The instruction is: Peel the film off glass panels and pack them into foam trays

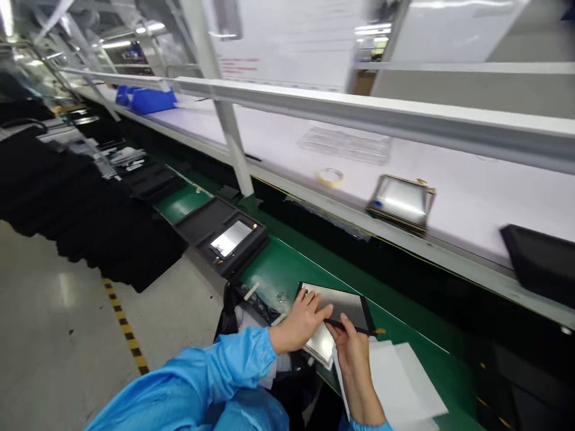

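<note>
A flat display panel (348, 306) with a black border and a grey face is held slightly tilted over the green bench. My right hand (353, 350) grips its near edge, thumb on top and fingers tucked underneath. Across the panel's left end lies my left hand (302, 320), its fingers spread and touching the face. A second bright silver panel (321, 344) sits below, partly covered by my hands. Beside my right wrist are several white sheets (402, 383). A small orange tab (380, 331) sticks out near the panel's right corner.
The green bench (269, 269) runs away to the left, with a black tray (238, 257) carrying a bright panel. On the white shelf (278, 140) are a stack of panels (401, 203), a tape roll (330, 176), a black tray (543, 260) and blue bins (153, 100). A metal post (233, 143) rises behind.
</note>
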Action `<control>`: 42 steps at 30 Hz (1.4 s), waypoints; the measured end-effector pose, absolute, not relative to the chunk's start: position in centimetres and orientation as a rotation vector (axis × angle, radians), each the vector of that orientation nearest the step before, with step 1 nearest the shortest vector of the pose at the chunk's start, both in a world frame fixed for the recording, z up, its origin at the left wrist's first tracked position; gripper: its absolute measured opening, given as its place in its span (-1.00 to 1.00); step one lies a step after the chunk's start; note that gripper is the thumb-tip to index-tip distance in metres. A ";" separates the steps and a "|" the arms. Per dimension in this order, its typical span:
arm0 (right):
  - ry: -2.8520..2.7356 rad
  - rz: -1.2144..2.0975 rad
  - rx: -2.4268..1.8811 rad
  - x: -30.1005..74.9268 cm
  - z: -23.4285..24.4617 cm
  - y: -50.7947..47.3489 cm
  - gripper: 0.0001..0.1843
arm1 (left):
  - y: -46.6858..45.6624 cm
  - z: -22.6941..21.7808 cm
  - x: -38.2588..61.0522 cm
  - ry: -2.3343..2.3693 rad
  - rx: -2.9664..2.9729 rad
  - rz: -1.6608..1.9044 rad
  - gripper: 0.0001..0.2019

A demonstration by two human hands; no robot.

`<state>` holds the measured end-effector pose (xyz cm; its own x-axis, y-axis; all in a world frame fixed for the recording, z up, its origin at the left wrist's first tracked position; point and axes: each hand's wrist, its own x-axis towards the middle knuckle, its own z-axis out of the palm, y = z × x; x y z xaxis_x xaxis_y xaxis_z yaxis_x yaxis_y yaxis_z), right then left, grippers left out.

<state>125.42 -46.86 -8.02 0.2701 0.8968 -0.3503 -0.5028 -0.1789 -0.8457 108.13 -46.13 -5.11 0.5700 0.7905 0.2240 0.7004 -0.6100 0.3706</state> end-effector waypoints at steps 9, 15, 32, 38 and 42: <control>-0.513 1.515 -1.119 100.6 -8.0 -43.8 -0.33 | -48.0 -8.8 76.2 1.624 0.761 1.354 -0.36; -0.847 1.776 -1.141 89.2 -7.7 -42.1 -0.26 | -49.1 -7.5 64.8 1.015 0.508 1.077 -0.36; -1.566 1.641 -1.179 92.5 -5.3 -31.6 -0.42 | -50.0 -6.3 64.1 1.005 0.435 1.113 -0.38; -1.944 0.687 -1.734 96.3 -5.5 -11.6 -0.59 | -42.2 -6.1 57.1 0.986 0.284 1.210 -0.19; -2.366 0.429 -1.746 91.6 -9.5 -0.2 -0.51 | -35.7 -8.0 53.5 0.990 0.191 1.188 -0.13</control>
